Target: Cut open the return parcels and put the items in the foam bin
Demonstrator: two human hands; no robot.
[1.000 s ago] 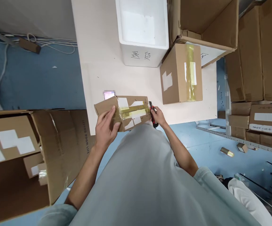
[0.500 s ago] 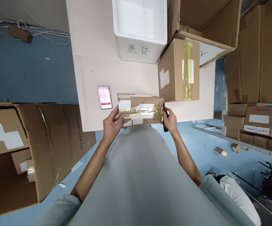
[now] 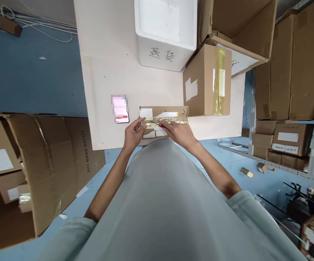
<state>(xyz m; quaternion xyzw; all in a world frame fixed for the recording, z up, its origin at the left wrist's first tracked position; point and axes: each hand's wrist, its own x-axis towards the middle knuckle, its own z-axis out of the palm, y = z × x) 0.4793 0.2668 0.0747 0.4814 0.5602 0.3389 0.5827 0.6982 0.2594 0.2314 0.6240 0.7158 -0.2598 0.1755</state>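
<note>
A small taped cardboard box [image 3: 162,110] lies at the table's near edge, close to my body. Yellowish clear tape and white labels cover its upper face. My left hand [image 3: 134,133] grips the box's left end, thumb on top. In my right hand [image 3: 181,133] is a red and black utility knife [image 3: 161,125], held over the taped face with its tip pointing left toward my left thumb. Whether the blade is in the tape I cannot tell. A lit phone [image 3: 121,110] lies on the table left of the box.
A white foam bin [image 3: 159,54] stands at the back of the table [image 3: 102,87]. Right of it are a taped carton [image 3: 193,94] and a large open carton [image 3: 255,29]. Another large open carton [image 3: 56,159] stands at the left, and shelved boxes [image 3: 290,139] at the right.
My right hand has moved left with the utility knife, from the box's right end onto its taped top. The box has tilted slightly, and my view has shifted a little.
</note>
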